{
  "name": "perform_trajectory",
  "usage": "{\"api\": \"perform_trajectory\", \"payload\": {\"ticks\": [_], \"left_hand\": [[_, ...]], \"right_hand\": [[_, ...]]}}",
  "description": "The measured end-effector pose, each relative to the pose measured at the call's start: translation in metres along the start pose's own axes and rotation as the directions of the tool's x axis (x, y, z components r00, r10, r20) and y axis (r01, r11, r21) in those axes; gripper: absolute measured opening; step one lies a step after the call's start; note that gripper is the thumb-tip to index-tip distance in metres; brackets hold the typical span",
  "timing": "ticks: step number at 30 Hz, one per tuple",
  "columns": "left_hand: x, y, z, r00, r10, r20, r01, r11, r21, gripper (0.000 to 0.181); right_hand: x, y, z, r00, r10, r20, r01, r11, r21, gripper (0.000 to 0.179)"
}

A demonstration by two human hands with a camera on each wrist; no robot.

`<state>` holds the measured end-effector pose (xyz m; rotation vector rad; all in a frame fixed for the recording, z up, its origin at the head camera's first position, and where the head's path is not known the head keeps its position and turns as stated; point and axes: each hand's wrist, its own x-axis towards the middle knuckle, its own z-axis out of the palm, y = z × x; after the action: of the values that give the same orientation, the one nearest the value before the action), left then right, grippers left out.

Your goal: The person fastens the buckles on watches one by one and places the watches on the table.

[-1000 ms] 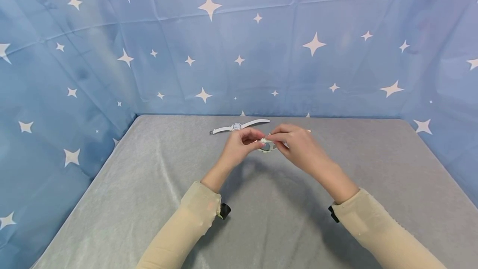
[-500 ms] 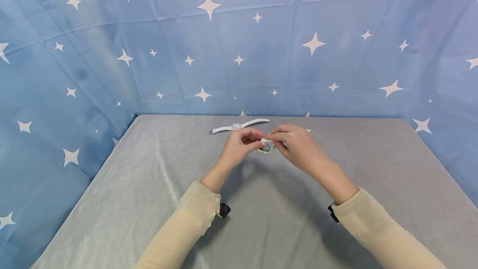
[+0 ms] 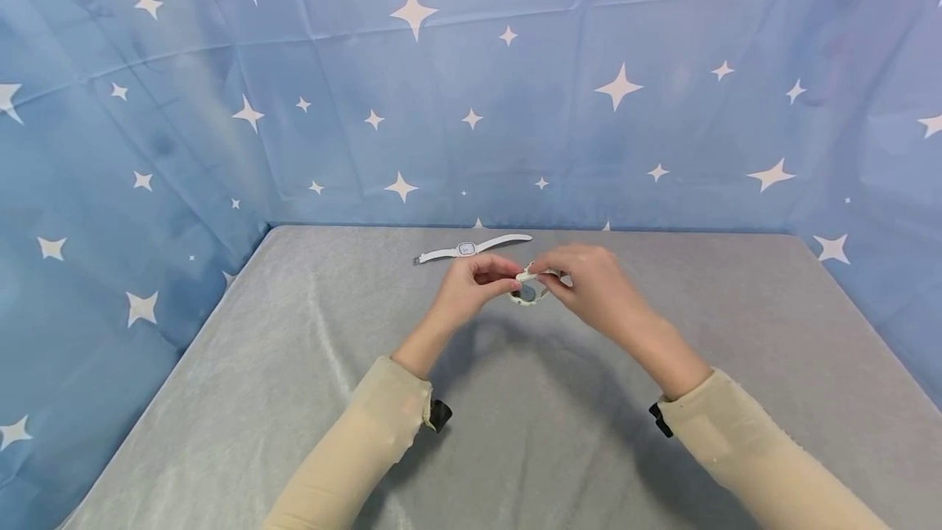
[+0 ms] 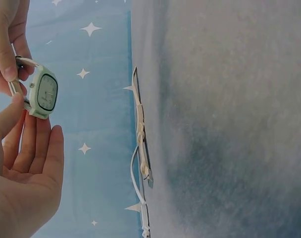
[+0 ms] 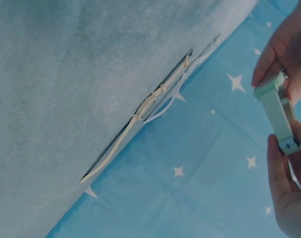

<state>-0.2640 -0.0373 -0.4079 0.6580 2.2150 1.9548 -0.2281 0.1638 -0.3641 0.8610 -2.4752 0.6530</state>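
Note:
A pale green wristwatch (image 3: pixel 527 296) with a rounded-square dial (image 4: pixel 47 92) hangs between both hands, its strap bent into a loop. My left hand (image 3: pixel 469 289) pinches the watch with thumb and fingers at one side of the loop. On the opposite side, my right hand (image 3: pixel 599 285) pinches the strap with thumb and index finger. In the right wrist view, the flat green strap (image 5: pixel 275 114) runs between the two hands, with a buckle end at the right fingers. Behind the hands lies a cream wristwatch (image 5: pixel 146 105), hidden in the head view by the right hand.
A white wristwatch (image 3: pixel 466 249) lies stretched out near the back edge of the grey cloth-covered table (image 3: pixel 294 399). Blue star-patterned fabric (image 3: pixel 515 88) stands upright behind the table and along its sides.
My right fingertips have drawn slightly right, away from the left fingertips, and the thumb and index have curled more. More of the strap loop shows. The left hand has hardly moved.

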Motion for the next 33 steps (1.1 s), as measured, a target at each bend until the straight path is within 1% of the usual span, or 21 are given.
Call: {"api": "perform_trajectory", "payload": {"ticks": [7,12,15,17,21,23,27,33], "left_hand": [[-0.0002,-0.0006,0.0017,1.0,0.011,-0.027,-0.01,0.999,0.036,0.019],[-0.0015,0.0003,0.0016,0.999,0.027,-0.03,-0.025,0.998,0.056,0.018],[-0.0025,0.0013,0.0013,0.999,0.041,-0.024,-0.039,0.997,0.066,0.017],[-0.0026,0.0025,0.0014,0.999,0.04,-0.014,-0.039,0.997,0.063,0.018],[-0.001,0.0055,0.0021,0.999,0.029,0.019,-0.03,0.999,0.041,0.022],[-0.0001,0.006,0.0025,0.999,0.026,0.029,-0.027,0.999,0.034,0.023],[-0.001,0.0052,0.0025,0.999,0.027,0.019,-0.028,0.999,0.022,0.022],[-0.0027,0.0042,0.0027,0.999,0.042,-0.013,-0.042,0.999,0.007,0.02]], "right_hand": [[-0.0012,-0.0008,0.0027,1.0,0.004,-0.005,-0.004,1.0,-0.027,0.014],[-0.0013,-0.0024,0.0027,1.0,0.008,0.005,-0.007,0.999,-0.031,0.014],[-0.0015,-0.0031,0.0021,1.0,0.003,0.004,-0.003,1.0,-0.018,0.014],[-0.0014,-0.0023,0.0017,1.0,0.005,-0.013,-0.005,1.0,0.014,0.013],[-0.0016,0.0011,0.0003,0.997,0.016,-0.071,-0.011,0.997,0.078,0.015],[-0.0022,0.0021,-0.0004,0.996,0.016,-0.093,-0.008,0.996,0.093,0.015],[-0.0034,0.0018,-0.0003,0.994,0.005,-0.107,0.004,0.996,0.086,0.016],[-0.0035,0.0004,0.0008,0.994,-0.03,-0.102,0.033,0.999,0.036,0.017]]}}
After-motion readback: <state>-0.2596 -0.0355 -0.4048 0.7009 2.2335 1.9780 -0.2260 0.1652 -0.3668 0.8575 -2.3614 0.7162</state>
